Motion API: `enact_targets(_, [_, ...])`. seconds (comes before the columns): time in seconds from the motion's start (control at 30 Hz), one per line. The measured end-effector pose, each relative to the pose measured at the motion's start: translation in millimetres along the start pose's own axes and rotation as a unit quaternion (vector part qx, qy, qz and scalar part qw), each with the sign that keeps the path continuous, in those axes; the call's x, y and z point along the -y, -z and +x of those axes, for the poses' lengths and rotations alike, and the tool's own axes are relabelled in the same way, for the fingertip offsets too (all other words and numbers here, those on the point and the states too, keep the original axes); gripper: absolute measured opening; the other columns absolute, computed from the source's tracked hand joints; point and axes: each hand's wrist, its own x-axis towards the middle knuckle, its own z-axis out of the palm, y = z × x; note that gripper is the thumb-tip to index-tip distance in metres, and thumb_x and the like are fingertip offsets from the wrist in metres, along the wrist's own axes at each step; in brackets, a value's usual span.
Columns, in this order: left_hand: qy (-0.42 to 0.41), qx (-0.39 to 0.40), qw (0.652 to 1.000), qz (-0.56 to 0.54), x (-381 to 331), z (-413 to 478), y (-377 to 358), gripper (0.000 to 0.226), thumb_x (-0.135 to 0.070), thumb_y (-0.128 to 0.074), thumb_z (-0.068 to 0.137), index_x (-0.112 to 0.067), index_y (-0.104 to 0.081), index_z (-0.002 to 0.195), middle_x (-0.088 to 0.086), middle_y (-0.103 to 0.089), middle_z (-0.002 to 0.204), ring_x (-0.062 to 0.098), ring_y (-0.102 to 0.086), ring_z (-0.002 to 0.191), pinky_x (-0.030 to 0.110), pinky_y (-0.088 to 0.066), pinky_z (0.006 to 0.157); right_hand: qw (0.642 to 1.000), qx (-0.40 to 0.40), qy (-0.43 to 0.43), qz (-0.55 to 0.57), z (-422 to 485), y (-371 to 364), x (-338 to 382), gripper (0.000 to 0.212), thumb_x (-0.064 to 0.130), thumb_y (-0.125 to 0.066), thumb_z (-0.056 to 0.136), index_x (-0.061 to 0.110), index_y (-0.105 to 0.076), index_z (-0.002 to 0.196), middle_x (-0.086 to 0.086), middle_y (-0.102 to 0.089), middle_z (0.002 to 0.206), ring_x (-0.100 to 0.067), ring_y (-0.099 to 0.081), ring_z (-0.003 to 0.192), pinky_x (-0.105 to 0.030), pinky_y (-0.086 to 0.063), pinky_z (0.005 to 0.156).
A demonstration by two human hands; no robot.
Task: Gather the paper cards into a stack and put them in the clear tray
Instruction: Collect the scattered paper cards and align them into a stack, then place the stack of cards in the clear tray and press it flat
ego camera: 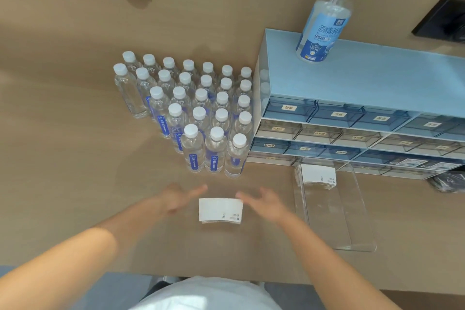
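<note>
I judge that the gathering step is almost done: a small stack of paper cards (221,210) lies on the bench (75,133), squared up, and my two hands are on its two sides. The left hand (180,199) is just left of the stack and the right hand (264,202) is just right of it, with fingers spread and pointing to the far side. Both are blurred, so I cannot tell if the fingertips touch the card edges; they hold nothing that I can see. The clear tray (334,221) stands to the right of the stack, near the drawer cabinet (352,118), and a second stack of cards (318,175) already lies in its far end. The next move, I think, calls for closing both hands on the stack, lifting it together and carrying it right into the tray. The water bottles (201,113) stand just beyond, so the lift should stay low and near.
</note>
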Motion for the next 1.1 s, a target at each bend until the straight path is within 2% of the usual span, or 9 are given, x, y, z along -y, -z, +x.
enact_targets(0.03, [0.046,0.039,0.992,-0.114,3.9,2.9,8.2,0.110,-0.080,-0.065,0.063,0.001,-0.047,0.136,0.011,-0.065,0.089,0.025,-0.062,0.075,0.031,-0.052,0.070,0.991,0.001,-0.063,0.117,0.2,3.2,0.3,0.111,0.072,-0.071,0.065,0.012,-0.030,0.149,-0.005,-0.041,0.151,-0.024,-0.048,0.131,-0.035,-0.036,0.107])
enact_targets(0.1, [0.103,0.121,0.940,-0.300,7.4,5.9,11.1,0.112,-0.078,-0.057,0.073,0.010,-0.037,0.140,0.022,-0.062,0.113,0.030,-0.061,0.092,0.041,-0.052,0.084,0.954,0.015,-0.120,0.273,0.8,-2.5,2.3,0.104,0.072,-0.064,0.072,0.013,-0.029,0.150,-0.006,-0.048,0.141,-0.020,-0.056,0.105,-0.035,-0.041,0.103])
enact_targets(0.17, [0.119,0.161,0.915,-0.352,5.0,3.8,-2.1,0.109,-0.077,-0.042,0.083,0.014,-0.031,0.142,0.020,-0.059,0.107,0.028,-0.058,0.088,0.041,-0.048,0.082,0.937,0.025,-0.135,0.320,-2.7,-20.6,8.5,0.087,0.070,-0.056,0.080,0.015,-0.036,0.146,-0.005,-0.060,0.118,-0.017,-0.059,0.088,-0.032,-0.045,0.092])
enact_targets(0.23, [0.116,0.187,0.912,-0.347,0.0,1.6,-20.2,0.104,-0.078,-0.032,0.086,0.013,-0.041,0.135,0.019,-0.065,0.101,0.029,-0.063,0.090,0.042,-0.046,0.091,0.934,0.038,-0.129,0.332,-6.6,-41.1,15.3,0.064,0.067,-0.051,0.085,0.016,-0.052,0.125,-0.003,-0.070,0.097,-0.018,-0.067,0.085,-0.031,-0.050,0.085])
enact_targets(0.4, [0.100,0.166,0.923,-0.331,-1.5,-2.1,-33.1,0.097,-0.075,-0.032,0.088,0.009,-0.049,0.133,0.023,-0.065,0.124,0.032,-0.063,0.114,0.044,-0.035,0.115,0.945,0.052,-0.098,0.306,-11.4,-49.0,16.9,0.047,0.062,-0.054,0.085,0.019,-0.061,0.102,-0.007,-0.076,0.100,-0.021,-0.071,0.096,-0.031,-0.049,0.091])
enact_targets(0.5, [0.092,0.154,0.933,-0.312,-0.6,-3.1,-35.6,0.091,-0.072,-0.031,0.091,0.006,-0.052,0.132,0.019,-0.067,0.119,0.030,-0.063,0.112,0.040,-0.033,0.114,0.957,0.038,-0.087,0.274,-12.7,-53.8,13.6,0.049,0.061,-0.057,0.082,0.017,-0.065,0.102,-0.008,-0.076,0.100,-0.024,-0.068,0.102,-0.037,-0.043,0.105])
enact_targets(0.77, [0.074,0.128,0.944,-0.295,-7.7,-15.4,-28.2,0.080,-0.066,-0.035,0.094,0.003,-0.054,0.128,0.016,-0.069,0.107,0.029,-0.066,0.099,0.038,-0.040,0.105,0.943,0.059,-0.071,0.319,-23.7,-53.2,18.6,0.038,0.059,-0.060,0.083,0.025,-0.060,0.099,-0.005,-0.077,0.098,-0.019,-0.069,0.101,-0.035,-0.038,0.110])
enact_targets(0.97, [0.035,0.174,0.945,-0.274,-35.6,-28.9,-27.3,0.084,-0.067,-0.032,0.094,0.005,-0.051,0.133,0.018,-0.066,0.120,0.029,-0.062,0.114,0.041,-0.033,0.116,0.937,0.024,-0.053,0.344,-41.4,-23.3,23.7,0.044,0.061,-0.060,0.082,0.023,-0.061,0.104,-0.003,-0.078,0.093,-0.017,-0.070,0.097,-0.028,-0.043,0.092])
enact_targets(1.1, [0.010,0.205,0.946,-0.251,-67.6,-38.9,-48.8,0.084,-0.068,-0.029,0.094,0.003,-0.051,0.134,0.014,-0.069,0.105,0.026,-0.064,0.101,0.037,-0.036,0.111,0.936,-0.025,-0.058,0.345,-55.5,9.2,14.1,0.039,0.065,-0.059,0.080,0.030,-0.060,0.099,-0.003,-0.076,0.100,-0.019,-0.067,0.105,-0.037,-0.034,0.113])
